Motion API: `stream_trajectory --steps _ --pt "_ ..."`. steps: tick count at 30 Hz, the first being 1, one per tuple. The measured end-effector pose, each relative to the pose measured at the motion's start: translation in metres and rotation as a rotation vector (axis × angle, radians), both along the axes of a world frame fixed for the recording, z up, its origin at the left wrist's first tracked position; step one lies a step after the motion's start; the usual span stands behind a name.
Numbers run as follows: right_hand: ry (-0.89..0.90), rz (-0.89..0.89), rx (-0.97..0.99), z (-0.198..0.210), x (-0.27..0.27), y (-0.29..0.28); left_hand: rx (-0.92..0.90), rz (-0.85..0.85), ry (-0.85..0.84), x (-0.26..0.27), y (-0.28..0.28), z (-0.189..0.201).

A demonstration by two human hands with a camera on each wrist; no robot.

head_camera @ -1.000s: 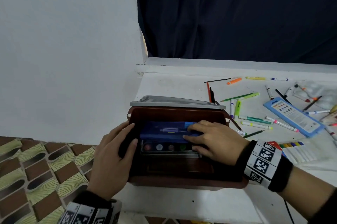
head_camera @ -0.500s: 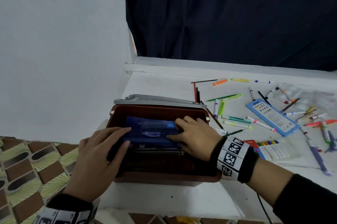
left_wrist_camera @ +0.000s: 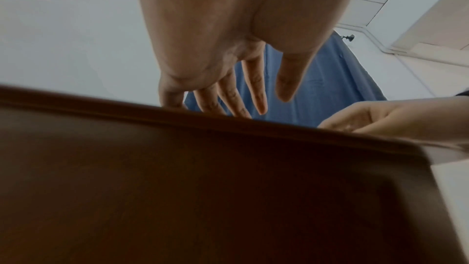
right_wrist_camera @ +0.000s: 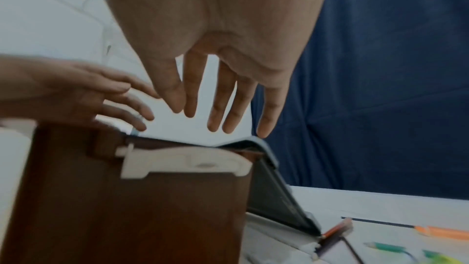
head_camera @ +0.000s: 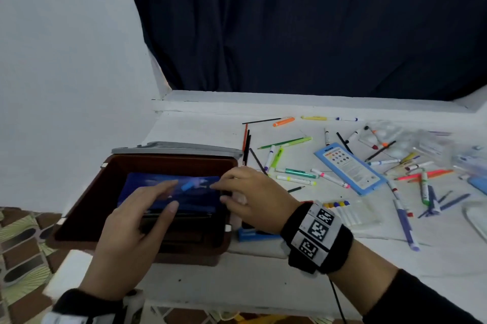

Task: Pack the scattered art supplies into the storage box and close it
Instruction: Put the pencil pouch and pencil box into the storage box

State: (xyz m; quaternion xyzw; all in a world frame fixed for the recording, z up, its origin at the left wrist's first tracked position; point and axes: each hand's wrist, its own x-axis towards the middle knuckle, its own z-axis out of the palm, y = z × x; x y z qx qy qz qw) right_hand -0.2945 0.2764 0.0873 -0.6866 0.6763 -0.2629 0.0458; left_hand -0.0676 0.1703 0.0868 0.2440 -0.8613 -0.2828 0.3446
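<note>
A brown storage box (head_camera: 87,199) stands open at the table's left edge, its grey lid (head_camera: 174,148) lying behind it. A blue flat case (head_camera: 168,189) lies inside on top of other contents. My left hand (head_camera: 147,207) hovers over the case with straight fingers (left_wrist_camera: 253,89) held above the box rim (left_wrist_camera: 228,123). My right hand (head_camera: 245,192) reaches over the box's right side, its fingers (right_wrist_camera: 218,107) spread and straight above the rim. Neither hand holds anything. Many markers (head_camera: 295,180) and pencils lie scattered on the table to the right.
A light blue flat pack (head_camera: 350,168), a clear pack of white sticks (head_camera: 342,211) and clear plastic packaging (head_camera: 411,144) lie among the pens. A blue marker (head_camera: 253,235) lies beside the box's right wall. A dark curtain hangs behind; a white wall stands left.
Both hands have lifted off the blue case, which now lies flat in the box and covers the paint set. The view has shifted to the right.
</note>
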Motion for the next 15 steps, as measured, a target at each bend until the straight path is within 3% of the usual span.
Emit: stream_trajectory --steps 11,15 --pt "-0.477 -0.355 -0.319 -0.010 -0.100 0.175 0.106 -0.058 -0.007 -0.108 0.108 -0.008" --pt "-0.575 -0.486 -0.317 -0.026 -0.127 0.210 0.121 -0.134 -0.002 -0.142 0.129 -0.010"
